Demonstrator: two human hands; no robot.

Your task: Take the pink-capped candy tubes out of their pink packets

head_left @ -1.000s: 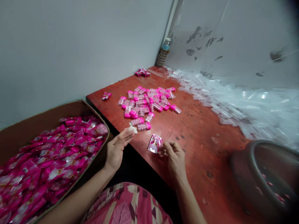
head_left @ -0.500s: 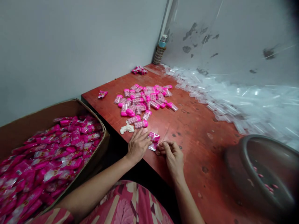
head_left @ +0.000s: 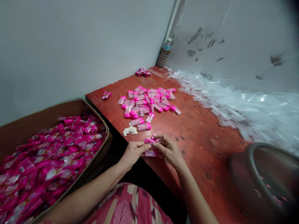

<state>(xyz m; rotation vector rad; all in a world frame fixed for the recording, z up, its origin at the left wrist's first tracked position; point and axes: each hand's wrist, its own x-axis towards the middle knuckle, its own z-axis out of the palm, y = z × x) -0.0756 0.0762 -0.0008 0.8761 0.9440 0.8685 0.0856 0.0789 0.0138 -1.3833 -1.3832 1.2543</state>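
Observation:
Both hands hold one small pink printed plastic wrapper (head_left: 150,152) at the near edge of the red table. My left hand (head_left: 133,153) pinches its left side between thumb and fingers. Closed on the upper right side is my right hand (head_left: 170,151), its fingertips partly hidden behind the wrapper. Just beyond lie clear bottles with pink caps, full of pale pink balls; the nearest bottle (head_left: 144,126) lies on its side. A white crumpled lump (head_left: 130,130) sits left of it, close to the table edge.
An open cardboard box (head_left: 106,137) of pink wrapped packs stands at the left. A dark tub (head_left: 247,161) with a few pink pieces is at the right. Clear empty tubes (head_left: 259,109) pile along the wall. A bottle in a woven holder (head_left: 163,57) stands in the corner.
My left hand has gone from lying flat beside the wrapper to pinching it. My right hand now grips the wrapper's upper right side. The view has shifted slightly.

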